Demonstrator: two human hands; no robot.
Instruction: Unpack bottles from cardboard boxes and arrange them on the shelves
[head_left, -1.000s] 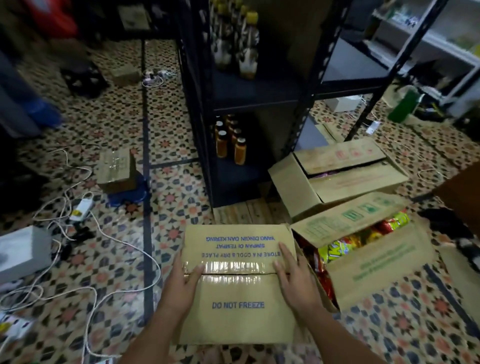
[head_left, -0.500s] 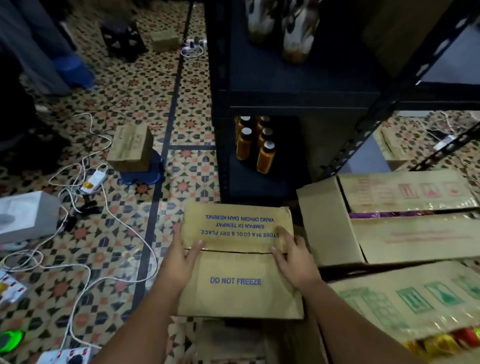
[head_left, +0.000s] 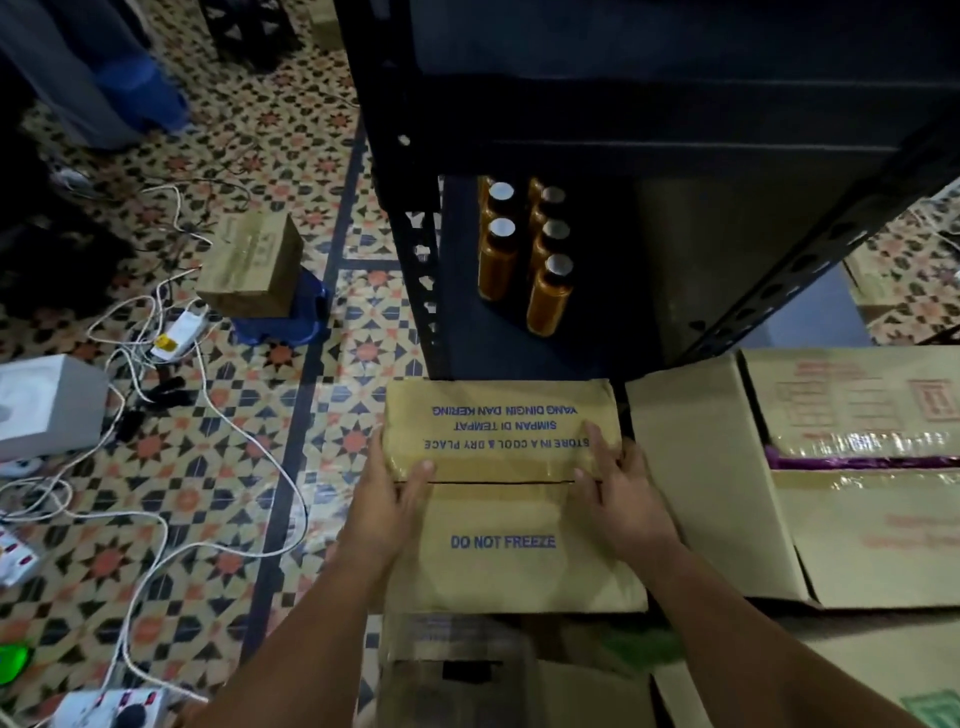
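A closed cardboard box (head_left: 511, 551) printed "DO NOT FREEZE" sits low in the middle, just in front of the black metal shelf (head_left: 410, 218). My left hand (head_left: 387, 501) grips its left edge, thumb on top by the taped seam. My right hand (head_left: 621, 496) holds the right edge, with thumb and forefinger on the lid and the other fingers over the side. Several amber bottles (head_left: 545, 260) with pale caps stand in two rows on the bottom shelf. The held box's contents are hidden.
A larger box (head_left: 727, 493) with part-open flaps stands right of mine, and another box (head_left: 452, 675) lies under it. On the patterned floor to the left are white cables (head_left: 228, 426), a small box (head_left: 252, 265) on a blue stand and a grey device (head_left: 47, 405).
The view has moved closer to the shelf and tilted down. The box sits nearer the shelf foot, and both hands have slid from its top toward its side edges.
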